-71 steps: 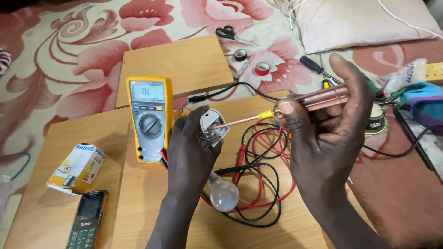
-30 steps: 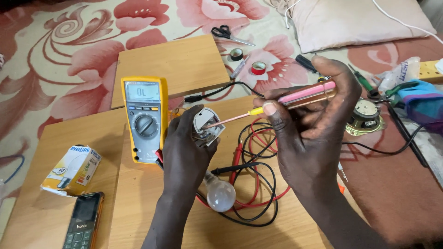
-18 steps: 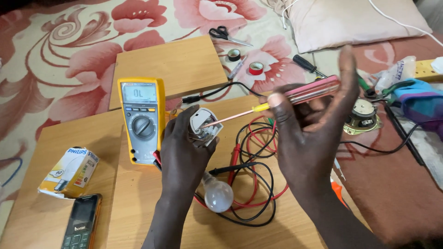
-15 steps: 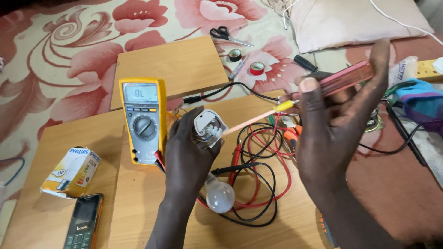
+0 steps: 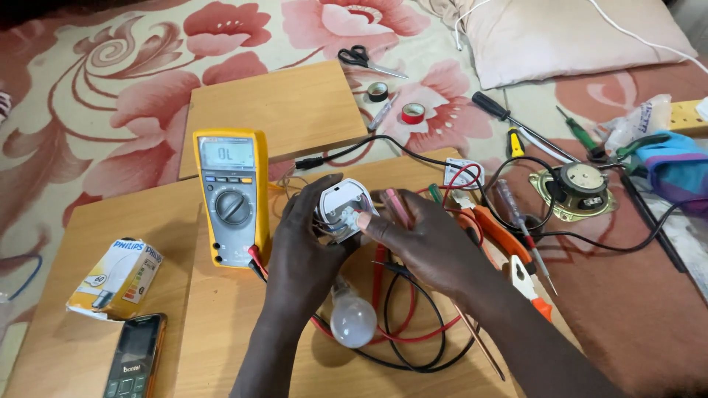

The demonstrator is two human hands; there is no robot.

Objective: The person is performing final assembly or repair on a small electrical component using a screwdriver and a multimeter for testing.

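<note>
My left hand grips a white round lamp fitting with its open wired side facing up. My right hand reaches in from the right, and its fingertips touch the inside of the fitting. A pink-handled screwdriver is tucked under that hand's fingers, and a thin shaft sticks out below the wrist. A frosted light bulb lies on the wooden board just under my left wrist. Red and black test leads loop around it. They run to a yellow multimeter left of my hands.
Orange-handled pliers and a small screwdriver lie to the right, with a round speaker beyond. Scissors, two tape rolls and a second board are at the back. A bulb carton and phone sit at the left.
My right hand, which was raised with the screwdriver tip at the fitting, has come down and closed in. Its fingers now touch the fitting and the screwdriver is tucked under them.
</note>
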